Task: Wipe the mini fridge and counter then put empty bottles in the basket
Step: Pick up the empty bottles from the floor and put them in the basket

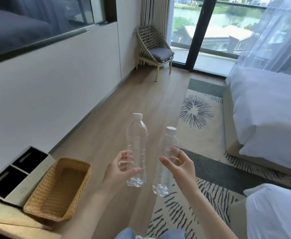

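Note:
Two clear empty plastic bottles with white caps stand upright in front of me, above the wooden floor. My left hand (122, 167) grips the taller bottle (137, 138) around its lower half. My right hand (178, 162) holds the shorter bottle (168, 144) at its middle. A shallow wicker basket (37, 202) with nothing in it sits on the counter at lower left, to the left of my left hand. The mini fridge is not in view.
A two-compartment bin (29, 180) stands behind the basket on the counter (6, 226). A patterned rug (198, 118) and a white bed (265, 109) lie to the right. A woven chair (155, 49) stands by the glass door at the far end.

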{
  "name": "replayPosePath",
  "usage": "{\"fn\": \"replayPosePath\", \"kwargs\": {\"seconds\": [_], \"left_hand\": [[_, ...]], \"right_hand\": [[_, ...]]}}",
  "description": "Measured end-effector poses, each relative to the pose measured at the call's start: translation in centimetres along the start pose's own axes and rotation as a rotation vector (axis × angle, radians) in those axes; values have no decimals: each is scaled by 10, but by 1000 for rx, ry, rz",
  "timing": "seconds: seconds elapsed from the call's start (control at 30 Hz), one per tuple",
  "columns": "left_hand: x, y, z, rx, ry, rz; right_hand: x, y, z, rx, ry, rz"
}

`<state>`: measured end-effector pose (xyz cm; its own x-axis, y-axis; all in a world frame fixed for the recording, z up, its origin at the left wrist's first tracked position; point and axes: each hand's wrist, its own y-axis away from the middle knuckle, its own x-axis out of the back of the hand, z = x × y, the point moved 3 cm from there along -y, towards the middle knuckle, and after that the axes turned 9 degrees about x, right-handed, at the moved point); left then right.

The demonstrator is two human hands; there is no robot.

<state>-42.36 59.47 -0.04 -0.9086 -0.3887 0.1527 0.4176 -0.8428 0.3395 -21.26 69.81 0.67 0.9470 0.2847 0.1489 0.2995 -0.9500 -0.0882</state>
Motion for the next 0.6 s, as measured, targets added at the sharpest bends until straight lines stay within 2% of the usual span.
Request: {"fn": "replayPosePath", "kwargs": {"seconds": [0.17, 0.27, 0.4, 0.6], "left_hand": [[-4, -80, 21, 21, -5, 99], [-4, -126, 27, 51, 24, 203], [-1, -170, 40, 115, 119, 406], [7, -189, 53, 193, 351, 721]], "right_hand": [[-12, -108, 7, 12, -9, -54], [-28, -180, 18, 14, -28, -149], [-65, -269, 25, 3, -63, -355], [-140, -353, 18, 13, -85, -774]]}}
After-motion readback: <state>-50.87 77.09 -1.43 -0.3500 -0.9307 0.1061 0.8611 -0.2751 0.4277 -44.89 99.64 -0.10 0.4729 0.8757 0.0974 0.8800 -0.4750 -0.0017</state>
